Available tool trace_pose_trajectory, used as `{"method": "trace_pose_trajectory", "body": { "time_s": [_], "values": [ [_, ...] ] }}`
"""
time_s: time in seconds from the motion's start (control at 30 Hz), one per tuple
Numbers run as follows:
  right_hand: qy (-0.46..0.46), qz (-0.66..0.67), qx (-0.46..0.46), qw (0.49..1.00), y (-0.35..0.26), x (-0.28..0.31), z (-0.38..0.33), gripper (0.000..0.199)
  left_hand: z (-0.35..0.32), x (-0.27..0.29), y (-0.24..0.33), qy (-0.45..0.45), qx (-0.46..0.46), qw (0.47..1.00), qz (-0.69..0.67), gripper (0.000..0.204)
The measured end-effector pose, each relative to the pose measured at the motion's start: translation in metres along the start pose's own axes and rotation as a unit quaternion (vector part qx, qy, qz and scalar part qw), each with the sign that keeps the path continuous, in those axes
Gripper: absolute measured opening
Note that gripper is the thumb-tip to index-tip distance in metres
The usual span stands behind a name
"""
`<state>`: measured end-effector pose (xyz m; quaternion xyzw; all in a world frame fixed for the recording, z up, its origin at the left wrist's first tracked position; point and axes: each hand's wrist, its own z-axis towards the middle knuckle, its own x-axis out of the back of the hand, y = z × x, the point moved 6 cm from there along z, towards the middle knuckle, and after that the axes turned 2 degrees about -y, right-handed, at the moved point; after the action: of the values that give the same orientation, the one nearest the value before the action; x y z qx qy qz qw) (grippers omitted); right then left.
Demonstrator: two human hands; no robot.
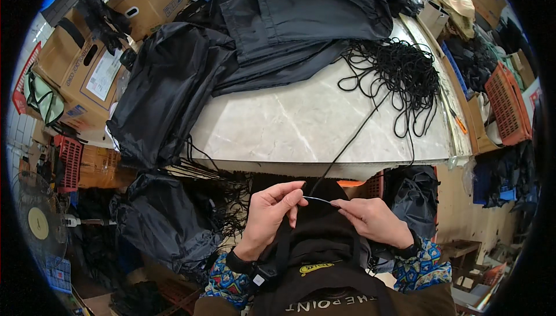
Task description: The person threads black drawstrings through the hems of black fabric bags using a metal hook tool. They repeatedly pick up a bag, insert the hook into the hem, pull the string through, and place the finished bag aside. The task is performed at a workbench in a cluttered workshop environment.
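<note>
Over my lap, just in front of the table edge, my left hand (269,212) pinches with thumb and fingertips. A thin, pale, wire-like piece (318,199) stretches from that pinch to my right hand (376,221), whose thumb and fingers close on its other end. A black cord (350,140) slants down from a tangled heap of cord (399,76) on the table's right side and ends at the fingertips of my left hand. How the cord and the pale piece meet is hidden by those fingers.
Black fabric bags (307,18) lie piled across the marble-patterned table (278,125), one (174,84) hanging over its left edge. More black fabric (168,223) sits below left, near a fan (38,222). Cardboard boxes (81,73) stand left; an orange crate (508,105) stands right.
</note>
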<state>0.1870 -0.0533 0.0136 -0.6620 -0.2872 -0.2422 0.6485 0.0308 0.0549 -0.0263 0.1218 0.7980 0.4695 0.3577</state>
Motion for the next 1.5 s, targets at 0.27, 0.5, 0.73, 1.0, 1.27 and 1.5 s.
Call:
{"method": "trace_pose_trajectory", "body": {
  "time_s": [0.27,0.5,0.73,1.0,1.27,1.5],
  "values": [
    [0.071,-0.121,0.135,0.981,-0.024,-0.008,0.007,0.025,0.01,0.0,0.031,0.11,-0.171,0.969,0.138,0.015],
    [0.069,-0.126,0.411,0.9,-0.102,-0.001,-0.01,0.017,0.072,0.021,0.046,0.206,-0.307,0.859,0.353,0.026],
    [-0.114,0.174,0.216,0.954,-0.077,0.038,0.033,0.011,0.135,-0.045,0.036,-0.053,-0.301,0.775,0.553,0.018],
    [-0.011,0.232,0.0,0.973,-0.016,0.061,0.012,0.009,0.298,0.05,0.163,0.337,-0.339,0.655,0.585,0.054],
    [0.128,0.161,-0.111,0.972,0.021,0.064,-0.004,0.009,0.208,-0.025,0.153,0.084,-0.381,0.848,0.359,0.033],
    [0.255,0.018,0.054,0.965,0.0,0.03,0.05,0.021,0.073,0.023,0.027,0.127,-0.223,0.956,0.141,0.031]
  ]
}}
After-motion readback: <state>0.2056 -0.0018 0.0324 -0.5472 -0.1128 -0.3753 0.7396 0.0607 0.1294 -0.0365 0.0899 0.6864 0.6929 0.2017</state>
